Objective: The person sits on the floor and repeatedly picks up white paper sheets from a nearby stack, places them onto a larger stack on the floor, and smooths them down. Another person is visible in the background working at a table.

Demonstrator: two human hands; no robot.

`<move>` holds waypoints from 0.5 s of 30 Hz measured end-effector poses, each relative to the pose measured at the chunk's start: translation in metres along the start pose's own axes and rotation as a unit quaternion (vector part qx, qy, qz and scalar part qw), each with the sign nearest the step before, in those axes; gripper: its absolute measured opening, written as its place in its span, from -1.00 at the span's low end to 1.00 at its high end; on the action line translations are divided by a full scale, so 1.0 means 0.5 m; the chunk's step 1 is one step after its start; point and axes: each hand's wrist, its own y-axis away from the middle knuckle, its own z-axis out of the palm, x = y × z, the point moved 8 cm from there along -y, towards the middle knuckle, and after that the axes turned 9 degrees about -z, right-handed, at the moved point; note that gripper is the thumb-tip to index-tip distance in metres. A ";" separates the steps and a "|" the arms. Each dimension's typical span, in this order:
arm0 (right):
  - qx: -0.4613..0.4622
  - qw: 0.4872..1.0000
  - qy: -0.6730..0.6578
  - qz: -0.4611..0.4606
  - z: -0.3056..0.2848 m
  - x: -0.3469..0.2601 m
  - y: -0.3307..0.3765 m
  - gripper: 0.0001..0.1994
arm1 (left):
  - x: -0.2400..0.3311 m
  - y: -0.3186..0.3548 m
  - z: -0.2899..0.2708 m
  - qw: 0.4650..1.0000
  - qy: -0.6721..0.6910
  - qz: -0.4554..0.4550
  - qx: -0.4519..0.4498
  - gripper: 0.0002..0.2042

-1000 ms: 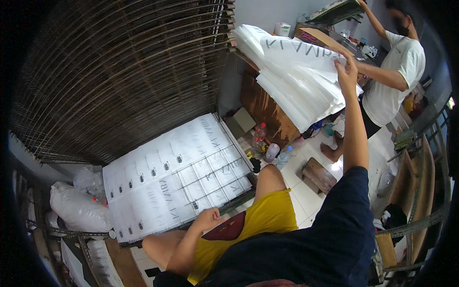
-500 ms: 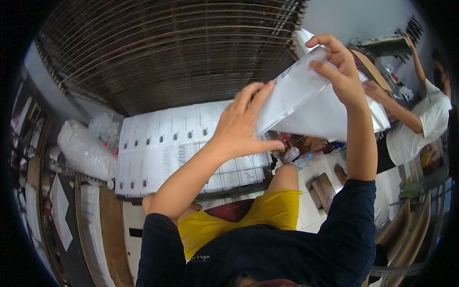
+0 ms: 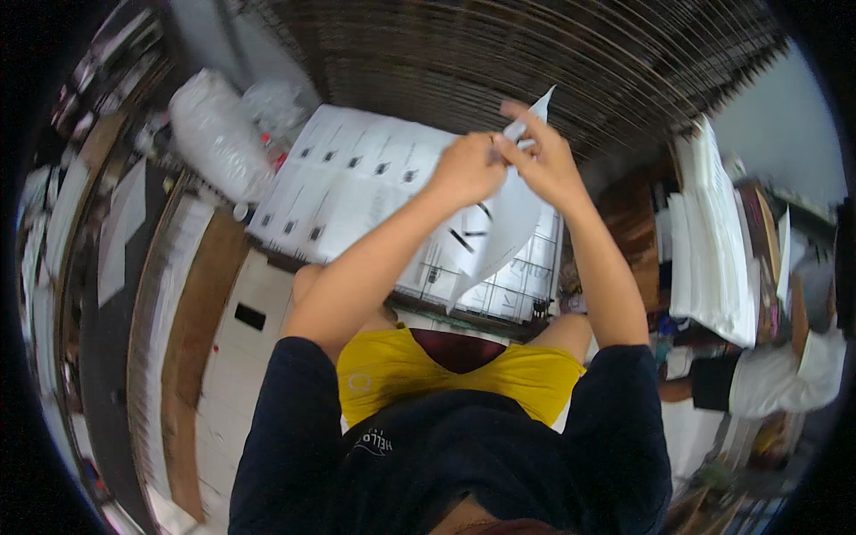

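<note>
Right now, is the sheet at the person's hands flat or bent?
Bent: the white sheet hangs in a curve below the right hand, with one corner sticking up above it. Whether it is creased, I cannot tell.

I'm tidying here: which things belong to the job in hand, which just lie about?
In use:
- raised white sheet, in right hand, left hand close by
- printed sheets below

Seemingly just lying about:
- stuffed plastic bag
- small white container
- dark rectangle on floor
</note>
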 end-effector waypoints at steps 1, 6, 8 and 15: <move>-0.045 0.998 0.023 0.031 0.046 -0.001 0.003 -0.61 | -0.024 0.015 -0.002 1.000 0.016 -0.010 0.005 -0.72; -0.154 0.987 0.036 0.011 0.168 0.015 0.027 -0.72 | -0.116 0.170 -0.010 0.991 0.071 -0.106 0.038 -0.47; -0.209 0.977 0.038 -0.001 0.207 0.003 0.037 -0.63 | -0.094 0.278 -0.073 0.972 0.053 -0.053 0.225 -0.38; -0.207 0.973 -0.046 -0.095 0.303 -0.097 -0.016 -0.56 | 0.021 0.433 -0.029 0.853 0.186 0.430 0.231 -0.49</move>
